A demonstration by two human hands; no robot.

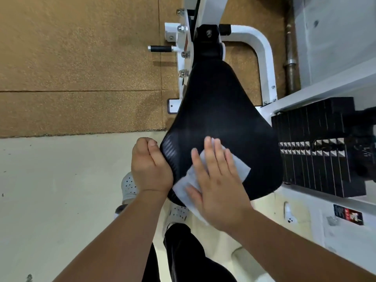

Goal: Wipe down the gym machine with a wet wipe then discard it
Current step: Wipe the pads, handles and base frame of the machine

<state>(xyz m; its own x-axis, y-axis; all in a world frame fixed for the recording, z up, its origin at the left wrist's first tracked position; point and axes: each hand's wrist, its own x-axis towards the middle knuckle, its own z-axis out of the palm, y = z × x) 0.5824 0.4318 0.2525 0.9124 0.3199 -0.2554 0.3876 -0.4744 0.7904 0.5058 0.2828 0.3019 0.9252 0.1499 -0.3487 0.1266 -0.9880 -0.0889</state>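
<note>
right hand point(215, 180) flat on wipe point(240, 167), black seat point(219, 102)

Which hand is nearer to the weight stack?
Right. The right hand presses the wipe on the seat, closer to the weight stack; the left hand grips the seat's far edge.

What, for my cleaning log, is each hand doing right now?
Left hand: curled round the edge of the seat pad, gripping it.
Right hand: open, flat, pressing the wipe onto the seat pad.
</note>
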